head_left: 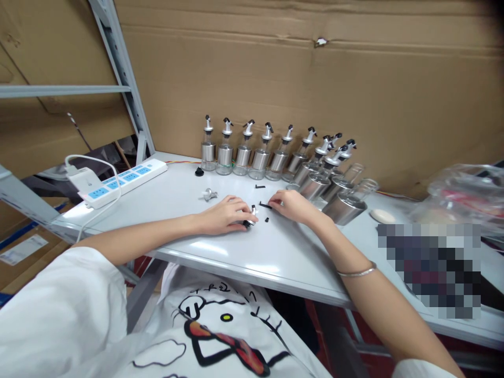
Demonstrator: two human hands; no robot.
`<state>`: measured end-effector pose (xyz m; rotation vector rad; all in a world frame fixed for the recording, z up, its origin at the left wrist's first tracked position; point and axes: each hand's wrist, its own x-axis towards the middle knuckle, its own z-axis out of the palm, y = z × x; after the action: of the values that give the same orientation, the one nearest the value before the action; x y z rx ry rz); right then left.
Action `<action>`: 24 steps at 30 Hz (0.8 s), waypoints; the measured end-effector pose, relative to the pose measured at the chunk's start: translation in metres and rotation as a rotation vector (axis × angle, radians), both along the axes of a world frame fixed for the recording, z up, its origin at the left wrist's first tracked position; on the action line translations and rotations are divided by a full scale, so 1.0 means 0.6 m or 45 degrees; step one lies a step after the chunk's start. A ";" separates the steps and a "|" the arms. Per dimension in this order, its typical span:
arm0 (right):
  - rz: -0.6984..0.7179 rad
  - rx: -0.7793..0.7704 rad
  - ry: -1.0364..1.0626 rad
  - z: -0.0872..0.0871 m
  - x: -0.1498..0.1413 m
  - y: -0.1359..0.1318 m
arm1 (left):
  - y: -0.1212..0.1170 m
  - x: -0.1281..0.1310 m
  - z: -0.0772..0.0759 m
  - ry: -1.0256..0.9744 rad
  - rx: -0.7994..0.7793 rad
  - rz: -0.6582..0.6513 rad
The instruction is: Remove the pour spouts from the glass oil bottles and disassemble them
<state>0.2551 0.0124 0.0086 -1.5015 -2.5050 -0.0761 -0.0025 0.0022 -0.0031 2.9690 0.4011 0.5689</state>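
My left hand (232, 216) is closed around a silver pourer spout (253, 211) with a black base, low over the table; its fingers partly hide the spout. To its right, my right hand (289, 205) pinches the end of a thin black plastic lever (265, 205). Just below that lever lies a small black cap-like piece (266, 220). A second thin black lever (260, 186) rests a little farther back. Left of my hands are a loose silver spout part (208, 195) and a black stopper (199, 171).
Several glass oil bottles (225, 156) with steel sleeves and spouts line the back of the table; at the right end, bottles (346, 206) have bare necks. A power strip (124, 181) with a cable lies left. Plastic bags (460, 197) and a white oval object (382, 216) lie right.
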 end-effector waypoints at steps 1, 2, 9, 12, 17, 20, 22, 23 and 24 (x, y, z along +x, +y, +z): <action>-0.005 -0.014 -0.005 0.001 0.000 -0.001 | 0.000 0.000 0.000 -0.013 -0.017 0.015; -0.017 -0.034 -0.009 0.003 0.000 -0.003 | 0.000 0.000 0.001 -0.028 -0.030 0.027; -0.044 -0.063 0.094 0.017 -0.016 -0.015 | 0.001 0.000 -0.002 -0.124 -0.031 0.140; 0.058 0.020 0.229 0.024 -0.027 -0.024 | 0.002 0.000 -0.006 -0.158 -0.026 0.177; 0.202 0.140 0.349 0.029 -0.042 -0.038 | 0.004 -0.001 -0.011 -0.173 -0.013 0.194; 0.235 0.152 0.396 0.030 -0.045 -0.041 | 0.004 -0.001 -0.010 -0.161 -0.019 0.182; 0.252 0.138 0.412 0.030 -0.047 -0.043 | 0.004 -0.001 -0.009 -0.161 -0.030 0.184; 0.258 0.128 0.414 0.030 -0.048 -0.043 | 0.004 0.000 -0.008 -0.163 -0.037 0.188; 0.263 0.117 0.413 0.030 -0.049 -0.044 | 0.003 0.000 -0.008 -0.166 -0.042 0.193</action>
<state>0.2259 -0.0138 0.0264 -1.1115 -2.3411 0.0788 -0.0025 0.0042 -0.0076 2.8658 0.6201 0.7586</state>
